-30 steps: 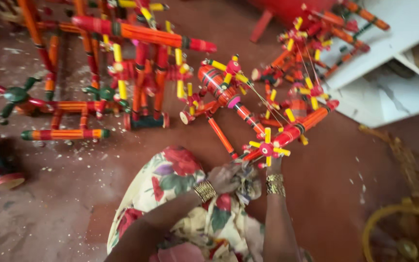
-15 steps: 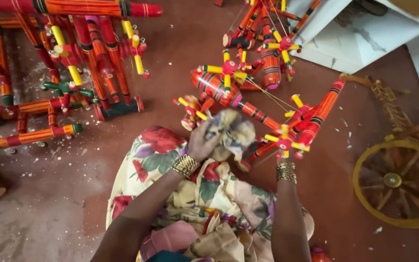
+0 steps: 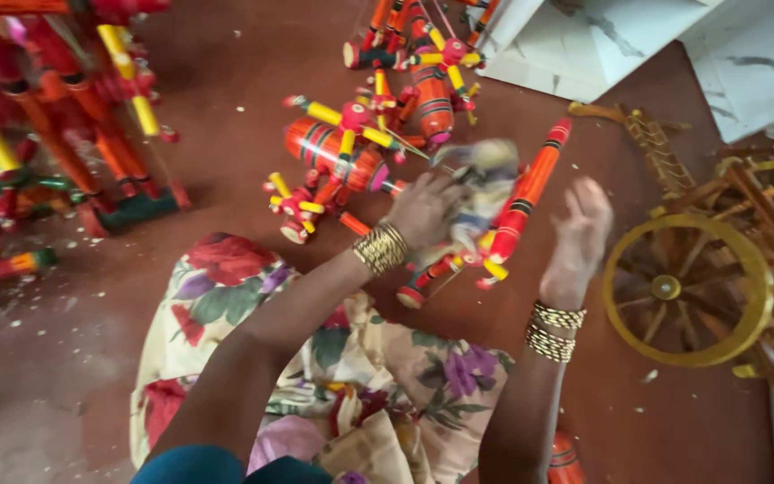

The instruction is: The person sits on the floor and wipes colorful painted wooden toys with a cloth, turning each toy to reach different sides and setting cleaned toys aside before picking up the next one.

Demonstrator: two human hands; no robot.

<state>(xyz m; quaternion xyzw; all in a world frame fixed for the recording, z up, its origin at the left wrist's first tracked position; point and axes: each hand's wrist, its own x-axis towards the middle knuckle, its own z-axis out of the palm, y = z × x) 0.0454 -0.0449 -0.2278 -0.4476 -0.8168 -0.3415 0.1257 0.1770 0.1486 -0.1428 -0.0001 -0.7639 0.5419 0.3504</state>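
A soft, crumpled patterned cloth point(image 3: 481, 184) is gripped by the left hand point(image 3: 423, 211) against the light, stiff orange-and-red painted wooden toy point(image 3: 517, 211) on the floor; at three o'clock the right hand point(image 3: 580, 237) hovers spread, holding nothing. The toy's thick barrel seems the safest hold, its thin pegs judged fragile.

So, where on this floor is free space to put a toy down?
Bare red floor lies between the red frames at left and the toy pile, and also below the right hand, beside the yellow wheel. It is crowded around the left hand, which holds a cloth.
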